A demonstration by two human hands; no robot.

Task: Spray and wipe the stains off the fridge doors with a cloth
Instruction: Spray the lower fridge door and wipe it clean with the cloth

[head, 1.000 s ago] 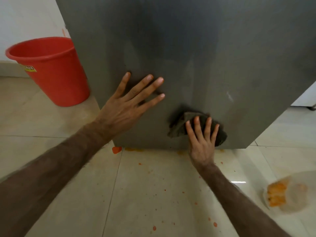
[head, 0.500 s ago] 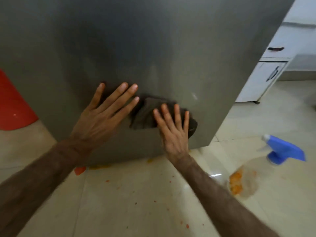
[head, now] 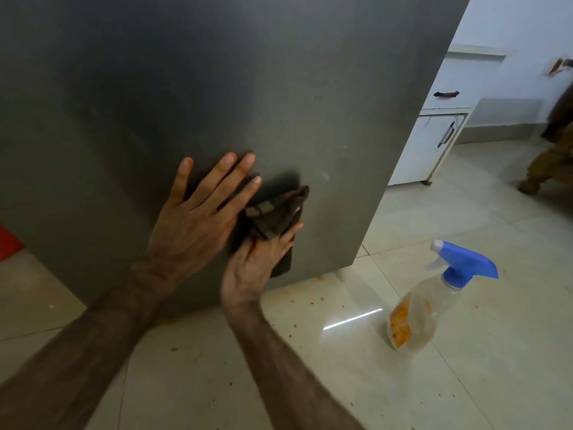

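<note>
I see a pale tiled floor (head: pixel 465 383) flecked with orange spots, carrying the grey fridge (head: pixel 217 88), a clear spray bottle (head: pixel 434 299) with a blue trigger head, and a white cabinet (head: pixel 424 144) behind.

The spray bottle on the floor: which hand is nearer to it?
The right hand. It presses the cloth low on the fridge door, on the side toward the spray bottle. The left hand lies flat on the door beyond it, farther away.

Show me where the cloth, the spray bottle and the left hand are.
cloth (head: pixel 276 212), head view, on its crumpled middle.
spray bottle (head: pixel 412 318), head view, on its clear body.
left hand (head: pixel 198 218), head view, on its back.
</note>
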